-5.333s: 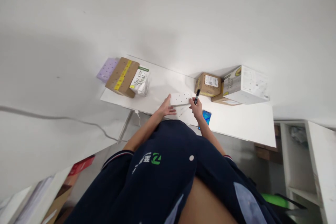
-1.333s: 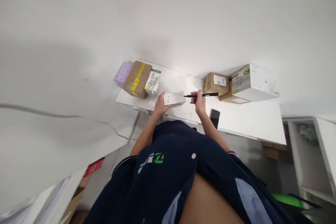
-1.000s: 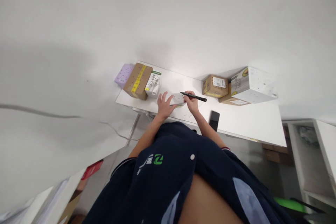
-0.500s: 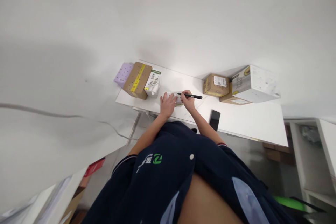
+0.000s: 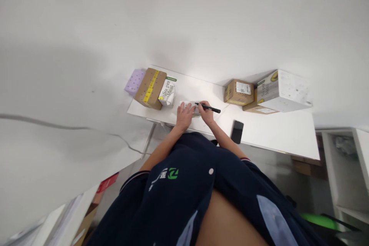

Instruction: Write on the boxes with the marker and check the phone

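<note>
A small, pale, dotted package (image 5: 196, 110) lies on the white table (image 5: 201, 125), largely covered by my hands. My left hand (image 5: 184, 116) rests on top of it with the fingers spread and lying flat. In my right hand (image 5: 206, 113) is a black marker pen (image 5: 213, 109), pinched between thumb and fingers. Its tip points left and meets or hovers just over the package's top; contact cannot be made out. The pen's back end sticks out to the right.
Left of my hands stand a white "Super Meal" box (image 5: 167, 93), a yellow-taped brown carton (image 5: 150, 89) and a purple box (image 5: 135, 81). Rightward are a labelled brown carton (image 5: 235, 93), a larger white box (image 5: 291, 92) on another carton, and a black phone (image 5: 237, 131).
The marker pen has tilted, its back end now lower and closer to me. My left hand stays on the package. The view has shifted slightly.
</note>
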Demonstrator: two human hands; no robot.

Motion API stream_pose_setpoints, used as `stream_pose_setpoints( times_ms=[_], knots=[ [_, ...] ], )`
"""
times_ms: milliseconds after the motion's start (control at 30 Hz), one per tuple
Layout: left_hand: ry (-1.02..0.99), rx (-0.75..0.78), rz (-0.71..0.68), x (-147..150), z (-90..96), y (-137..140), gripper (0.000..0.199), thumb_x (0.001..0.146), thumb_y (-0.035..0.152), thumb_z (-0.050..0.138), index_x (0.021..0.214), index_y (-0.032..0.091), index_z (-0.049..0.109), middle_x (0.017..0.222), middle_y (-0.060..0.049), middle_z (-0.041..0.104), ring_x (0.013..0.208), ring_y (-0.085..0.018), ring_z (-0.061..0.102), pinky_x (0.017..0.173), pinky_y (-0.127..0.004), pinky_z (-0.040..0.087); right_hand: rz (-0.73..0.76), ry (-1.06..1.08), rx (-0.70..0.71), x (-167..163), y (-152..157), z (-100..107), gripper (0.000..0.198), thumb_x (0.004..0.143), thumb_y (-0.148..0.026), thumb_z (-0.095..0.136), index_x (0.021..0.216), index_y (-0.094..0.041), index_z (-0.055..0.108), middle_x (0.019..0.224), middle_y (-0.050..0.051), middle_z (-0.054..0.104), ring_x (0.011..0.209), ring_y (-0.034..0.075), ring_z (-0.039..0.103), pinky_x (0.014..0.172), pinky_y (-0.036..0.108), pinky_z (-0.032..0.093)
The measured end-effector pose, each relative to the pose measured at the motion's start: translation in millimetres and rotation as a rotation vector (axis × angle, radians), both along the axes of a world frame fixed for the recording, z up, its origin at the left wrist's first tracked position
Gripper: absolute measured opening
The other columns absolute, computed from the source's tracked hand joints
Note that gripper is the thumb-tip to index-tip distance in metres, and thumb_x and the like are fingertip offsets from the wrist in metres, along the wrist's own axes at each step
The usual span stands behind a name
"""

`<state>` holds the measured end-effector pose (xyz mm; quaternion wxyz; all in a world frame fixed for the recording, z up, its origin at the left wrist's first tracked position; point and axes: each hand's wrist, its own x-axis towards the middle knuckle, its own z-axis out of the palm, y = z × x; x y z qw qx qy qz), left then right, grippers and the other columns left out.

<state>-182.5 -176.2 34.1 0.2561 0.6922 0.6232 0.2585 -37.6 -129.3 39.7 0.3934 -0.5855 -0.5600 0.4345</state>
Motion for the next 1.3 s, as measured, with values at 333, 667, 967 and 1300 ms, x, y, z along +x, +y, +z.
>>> stream_pose_setpoints(
  times_ms=[333, 667, 967, 1300],
  knots=[
    [0.165, 0.047, -0.015, 0.8, -5.0, -2.7, 0.040, 0.095, 0.026, 0.048, 0.133, 0.030, 0.059, 0.147, -0.007, 0.052, 0.150, -0.033, 0.025, 0.120, -0.059, 0.023, -0.008, 0.026, 0.048, -1.1, 0.9, -2.4, 0.020, 0.083, -0.042, 0.054, 0.088, -0.023, 0.057, 0.071, -0.003, 0.057, 0.064, 0.013, 0.050, 0.067, 0.027, 0.045],
    [0.215, 0.091, -0.020, 0.2, -11.4, -3.0, 0.041, 0.097, 0.027, 0.044, 0.136, 0.033, 0.056, 0.148, -0.007, 0.052, 0.151, -0.031, 0.024, 0.120, -0.059, 0.025, 0.004, 0.048, 0.121, -1.4, 2.5, -7.9, 0.019, 0.083, -0.041, 0.055, 0.086, -0.022, 0.057, 0.072, -0.003, 0.058, 0.063, 0.013, 0.050, 0.065, 0.028, 0.045],
    [0.257, 0.105, -0.020, -0.5, -14.1, -3.0, 0.040, 0.098, 0.028, 0.042, 0.135, 0.029, 0.057, 0.147, -0.008, 0.052, 0.149, -0.034, 0.028, 0.118, -0.058, 0.028, 0.006, 0.036, 0.125, -2.0, 1.4, -7.3, 0.019, 0.083, -0.041, 0.055, 0.084, -0.022, 0.057, 0.071, -0.004, 0.057, 0.062, 0.012, 0.049, 0.065, 0.027, 0.043],
    [0.220, 0.115, -0.026, -2.6, -21.8, -2.7, 0.042, 0.098, 0.031, 0.041, 0.138, 0.031, 0.056, 0.148, -0.008, 0.051, 0.151, -0.032, 0.022, 0.119, -0.059, 0.026, -0.025, 0.134, 0.045, -4.8, 0.8, -2.1, 0.017, 0.080, -0.039, 0.058, 0.083, -0.022, 0.058, 0.065, -0.006, 0.055, 0.056, 0.010, 0.048, 0.056, 0.023, 0.041]
  ],
)
